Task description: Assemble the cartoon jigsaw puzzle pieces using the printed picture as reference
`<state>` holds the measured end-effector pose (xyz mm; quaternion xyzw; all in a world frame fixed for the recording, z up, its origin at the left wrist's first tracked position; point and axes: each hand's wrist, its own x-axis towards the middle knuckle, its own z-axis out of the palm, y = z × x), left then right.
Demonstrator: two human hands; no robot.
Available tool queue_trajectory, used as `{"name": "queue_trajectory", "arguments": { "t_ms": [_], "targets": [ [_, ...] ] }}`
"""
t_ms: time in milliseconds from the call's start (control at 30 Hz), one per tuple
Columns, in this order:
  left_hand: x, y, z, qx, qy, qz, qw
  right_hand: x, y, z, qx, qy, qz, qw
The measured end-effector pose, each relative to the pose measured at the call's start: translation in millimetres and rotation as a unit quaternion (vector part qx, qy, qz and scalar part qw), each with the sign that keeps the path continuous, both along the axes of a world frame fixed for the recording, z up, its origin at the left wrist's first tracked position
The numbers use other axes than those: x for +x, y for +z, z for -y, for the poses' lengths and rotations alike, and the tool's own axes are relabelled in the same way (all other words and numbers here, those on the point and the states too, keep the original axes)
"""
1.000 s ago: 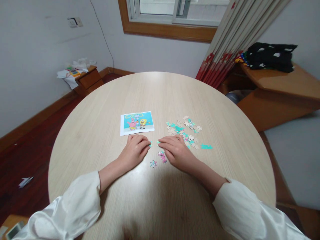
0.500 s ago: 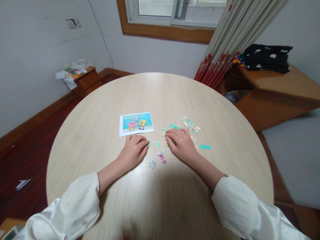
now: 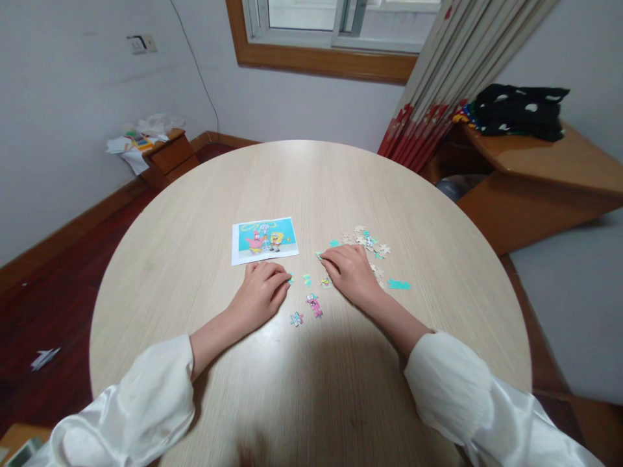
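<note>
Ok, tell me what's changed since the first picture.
The right hand moved farther out and rightward, leaving a green-and-yellow jigsaw piece behind and uncovering a mostly yellow jigsaw piece. Its fingers are now at a green jigsaw piece; whether they grip it is unclear. The left hand and the printed cartoon picture stayed put.

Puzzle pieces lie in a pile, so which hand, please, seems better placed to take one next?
Probably the right hand: it is at the pile, while the left hand is farther away, by the picture.

Puzzle pieces [image 3: 368, 239] — matt card; tabletop [image 3: 311, 188] — smooth woodgrain; sleeves [image 3: 158, 386] — glossy cloth.
</note>
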<state>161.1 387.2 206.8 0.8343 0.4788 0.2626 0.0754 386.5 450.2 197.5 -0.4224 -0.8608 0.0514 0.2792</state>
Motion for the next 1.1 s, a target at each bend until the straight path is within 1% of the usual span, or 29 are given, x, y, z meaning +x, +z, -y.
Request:
{"name": "queue_trajectory", "arguments": {
  "t_ms": [167, 333, 467, 633, 700, 800, 867, 967, 1100],
  "targets": [
    [0, 0.4, 0, 0.006, 0.001, -0.003, 1.0, 0, -3, -3, 0.008, -0.024, -0.035, 0.999],
    [1, 0.4, 1, 0.008, 0.001, -0.003, 1.0, 0, -5, -3, -0.025, -0.055, -0.083, 0.995],
    [0, -0.5, 1, 0.016, -0.002, -0.007, 1.0, 0, -4, -4, -0.045, -0.072, -0.092, 0.992],
    [-1, -1.5, 1, 0.019, 0.001, -0.013, 1.0, 5, -4, -7, -0.012, -0.079, -0.106, 0.991],
    [-1, -1.5, 1, 0.018, 0.003, -0.015, 1.0, 6, -3, -7, 0.001, -0.069, -0.118, 0.991],
    [0, -0.8, 1, 0.022, 0.004, -0.02, 1.0, 3, -1, -5, 0.014, -0.033, -0.118, 0.992],
    [0, -0.1, 1, 0.025, 0.005, -0.023, 0.999, -2, 0, -2, 0.02, -0.002, -0.101, 0.995],
    [1, 0.8, 1, 0.026, 0.007, -0.026, 0.999, -10, 0, 2, 0.01, 0.047, -0.06, 0.997],
    [1, 1.6, 0, 0.032, 0.011, -0.026, 0.999, -14, 3, 9, 0.002, 0.115, -0.011, 0.993]
  ]
}}
